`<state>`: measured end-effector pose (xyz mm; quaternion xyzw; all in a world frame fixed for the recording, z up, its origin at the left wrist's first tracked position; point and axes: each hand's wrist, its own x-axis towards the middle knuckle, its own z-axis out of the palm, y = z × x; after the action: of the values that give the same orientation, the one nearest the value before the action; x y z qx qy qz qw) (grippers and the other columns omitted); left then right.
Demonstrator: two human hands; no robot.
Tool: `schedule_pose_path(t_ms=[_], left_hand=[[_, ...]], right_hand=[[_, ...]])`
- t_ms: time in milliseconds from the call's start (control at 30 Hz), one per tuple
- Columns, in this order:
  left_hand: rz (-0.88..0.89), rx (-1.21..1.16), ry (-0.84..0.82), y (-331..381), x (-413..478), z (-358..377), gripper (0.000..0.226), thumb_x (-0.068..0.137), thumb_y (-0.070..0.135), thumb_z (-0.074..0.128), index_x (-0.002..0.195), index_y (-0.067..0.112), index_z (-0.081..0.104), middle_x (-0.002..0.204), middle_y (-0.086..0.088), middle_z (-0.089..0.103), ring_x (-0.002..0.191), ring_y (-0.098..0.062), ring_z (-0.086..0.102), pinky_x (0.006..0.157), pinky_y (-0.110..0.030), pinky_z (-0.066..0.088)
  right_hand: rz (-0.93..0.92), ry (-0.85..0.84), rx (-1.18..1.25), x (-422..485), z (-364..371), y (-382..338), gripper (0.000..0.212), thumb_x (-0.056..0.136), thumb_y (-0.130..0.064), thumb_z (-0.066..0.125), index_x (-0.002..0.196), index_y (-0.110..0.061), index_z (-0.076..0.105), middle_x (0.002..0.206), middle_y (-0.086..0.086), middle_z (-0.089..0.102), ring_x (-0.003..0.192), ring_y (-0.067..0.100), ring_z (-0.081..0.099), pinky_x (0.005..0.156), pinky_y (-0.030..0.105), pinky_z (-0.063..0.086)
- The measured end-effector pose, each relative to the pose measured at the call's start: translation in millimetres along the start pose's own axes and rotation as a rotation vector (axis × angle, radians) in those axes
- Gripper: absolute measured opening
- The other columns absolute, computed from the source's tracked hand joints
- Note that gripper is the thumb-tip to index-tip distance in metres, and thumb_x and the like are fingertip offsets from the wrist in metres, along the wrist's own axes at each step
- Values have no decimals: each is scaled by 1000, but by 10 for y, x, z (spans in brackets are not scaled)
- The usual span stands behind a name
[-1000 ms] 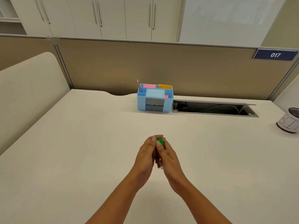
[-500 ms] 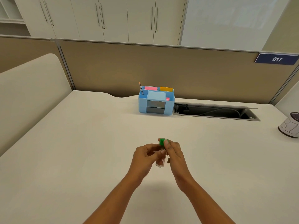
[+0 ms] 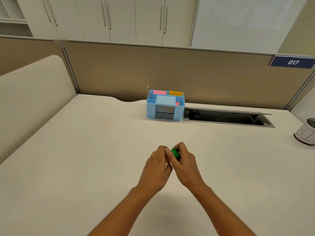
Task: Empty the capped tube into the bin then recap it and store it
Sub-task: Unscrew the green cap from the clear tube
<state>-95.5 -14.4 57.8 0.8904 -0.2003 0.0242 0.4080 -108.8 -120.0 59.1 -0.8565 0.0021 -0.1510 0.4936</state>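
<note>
A wide pale desk (image 3: 85, 159) fills most of the view, backed by a tan partition (image 3: 187, 74) with white cabinets (image 3: 119, 19) above it and a blue plate reading 017 (image 3: 292, 62) at its right end. A long open cable tray (image 3: 226, 117) is sunk into the desk along the partition. Just left of the tray, touching its end or nearly so, stands a blue organiser (image 3: 165, 106) holding a pencil (image 3: 149, 92) in its left compartment and pink and orange pads at the back. At the far right edge of the desk, well apart from everything else, stands the bin (image 3: 306, 134), a small round white container with a dark rim, partly cut off by the frame. Both bare forearms reach in from the bottom and meet over the middle of the desk. The left hand (image 3: 157, 165) and right hand (image 3: 185, 165) are pressed together, fingers curled narrowly around the tube. Only the tube's green cap (image 3: 175, 153) shows, pinched by the right hand's thumb and fingers; the tube body is hidden behind the left hand's fingers, so I cannot tell whether the cap is on or off.
</note>
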Motion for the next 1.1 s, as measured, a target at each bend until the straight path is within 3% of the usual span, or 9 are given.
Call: schedule_pose_path(t_ms=[100,200,367,467,567,700,833,1000,1100], left_hand=[[-19,49,-11,32,47,-41,9,89,18,50,86,17,41,79,3,55,71,-15,53,55,-16,39],[-39,142,-24,53,80,-78,11,86,20,51,78,18,43,68,6,51,63,-13,47,47,-14,27],[-41,256,-48,46,94,-98,12,87,24,49,81,15,53,80,-7,69,62,-16,50,48,-19,31],[-33,276,-67,31,96,-104,18,88,26,48,88,11,58,81,-8,70,63,-16,51,52,-23,34],[-48,247,-89,27,83,-100,15,87,26,49,80,14,56,77,-7,70,62,-16,51,50,-19,33],[-63,344,-102,42,51,-67,16,84,26,47,73,16,53,53,7,45,60,-17,48,48,-19,28],[-51,431,-98,43,36,-42,17,84,27,44,69,19,47,50,9,35,62,-18,47,47,-19,24],[-79,441,-58,94,35,-37,32,86,22,38,55,20,33,62,0,58,57,-18,43,44,-20,21],[-69,429,-24,94,42,-47,27,88,25,32,66,18,45,71,-4,66,60,-20,45,45,-20,22]], right_hand=[[-6,-36,27,-25,27,-29,29,88,-37,49,83,-9,43,64,5,51,56,10,45,53,24,40],[4,-60,77,-51,38,-28,30,88,-37,47,84,-7,42,68,15,53,58,11,45,53,24,39],[-13,-106,81,-57,46,-25,29,89,-36,44,86,-7,42,65,3,48,56,6,42,51,19,37],[-28,-128,85,-54,35,-6,29,89,-36,43,85,-8,41,67,8,48,56,7,41,52,21,37],[-78,-139,55,-48,5,21,30,89,-37,45,80,-8,40,63,7,47,54,8,39,52,20,35],[-229,-85,-213,-37,-53,112,38,84,-50,36,66,-16,35,54,-7,36,54,12,35,52,20,31],[-273,-42,-327,-31,-52,120,38,81,-46,33,57,-18,27,48,-6,27,50,12,29,50,23,24],[-226,45,-268,-34,9,59,38,79,-42,36,50,-19,24,43,-5,25,47,14,27,47,27,24],[-193,87,-285,-34,43,39,42,77,-43,35,49,-12,31,43,4,31,45,14,28,46,31,25]])
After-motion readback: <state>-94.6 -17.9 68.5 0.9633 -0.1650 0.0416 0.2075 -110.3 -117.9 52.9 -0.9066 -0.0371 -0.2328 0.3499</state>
